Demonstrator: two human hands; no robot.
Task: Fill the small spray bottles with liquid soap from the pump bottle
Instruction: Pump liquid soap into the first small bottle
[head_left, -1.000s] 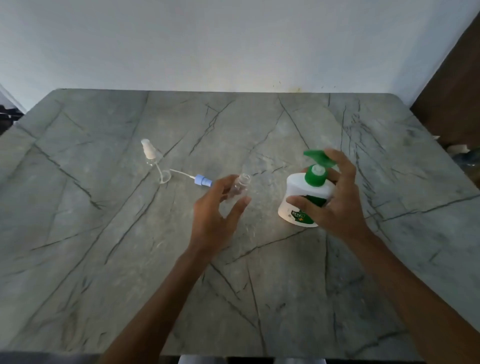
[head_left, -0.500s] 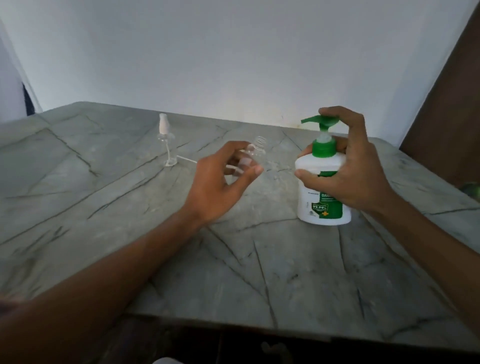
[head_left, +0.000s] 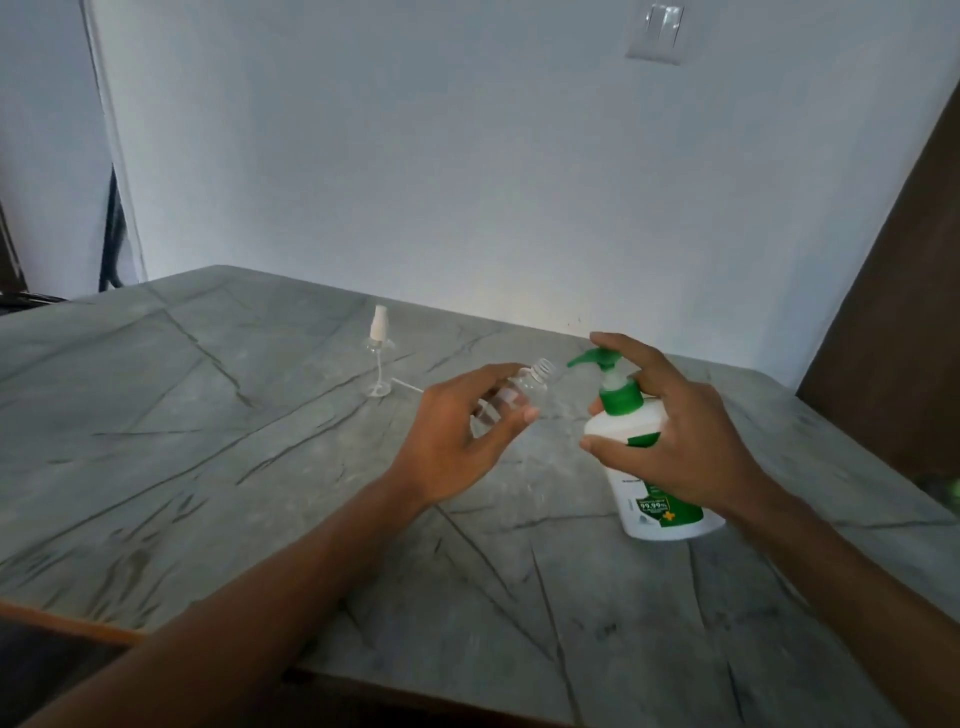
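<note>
Closer to the green spout (head_left: 584, 358) than before, the uncapped small spray bottle (head_left: 532, 388) pinched in my left hand (head_left: 457, 441) at frame centre tilts to catch soap, while my right hand (head_left: 680, 436) grips the pump bottle (head_left: 667, 514), forefinger ready to press.

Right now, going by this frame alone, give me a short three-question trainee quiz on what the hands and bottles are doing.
1. True or false: the left hand holds an uncapped small spray bottle, its mouth tilted toward the pump bottle.
2. The right hand has its index finger on: A) the pump head, B) the label, C) nothing?
3. What stands upright on the table beyond the left hand?
Key: 1 true; 2 A; 3 a second small spray bottle, white spray cap on.
</note>
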